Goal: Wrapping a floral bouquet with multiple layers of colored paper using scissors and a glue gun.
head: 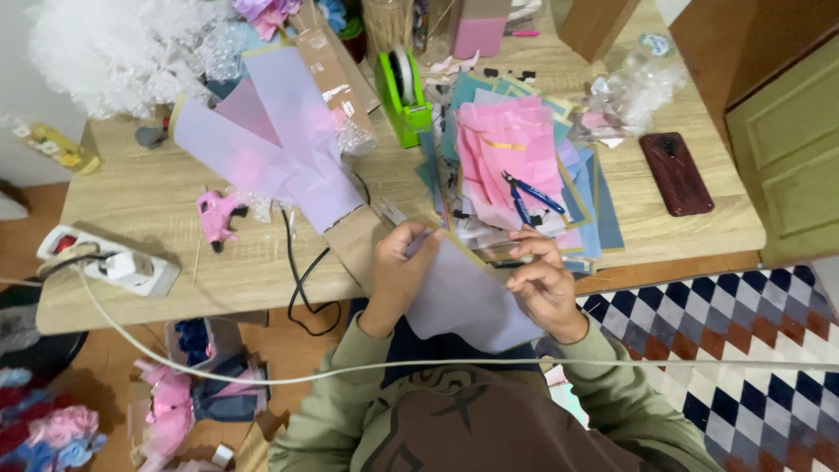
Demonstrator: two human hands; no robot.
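Note:
Both of my hands hold a lavender paper sheet (463, 297) with a thin gold edge, just in front of the wooden table (157, 218). My left hand (398, 271) grips its left side with fingers curled over the top edge. My right hand (544, 284) pinches the right edge between thumb and fingers. Beyond my hands lies a pile of pink and blue paper sheets (511, 157) with blue-handled pliers (531, 197) on top. Long lavender and pink paper strips (271, 140) lie to the left.
A pink glue gun (216, 217), a green tape dispenser (404, 96), a white power strip (109, 260) and a dark red phone (676, 173) sit on the table. White and black cables cross in front. Paper flowers (61, 433) lie on the floor at left; a checkered rug (743, 350) at right.

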